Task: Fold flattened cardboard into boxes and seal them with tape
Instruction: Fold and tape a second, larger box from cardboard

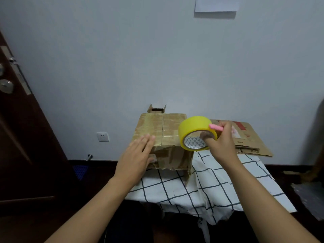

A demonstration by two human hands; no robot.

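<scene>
Brown cardboard box (163, 137), folded and patched with glossy tape, sits at the far edge of my bench under a white grid-checked cloth (201, 181). My left hand (138, 155) lies flat, fingers straight, pressing the box's near left top edge. My right hand (221, 139) grips a yellow roll of packing tape (196, 132), thumb through its core, with a pink pen-like tool (216, 127) pinched alongside. That roll hovers at the box's right top edge, so my right hand is nearer. Flattened cardboard sheets (249, 139) lie just right.
</scene>
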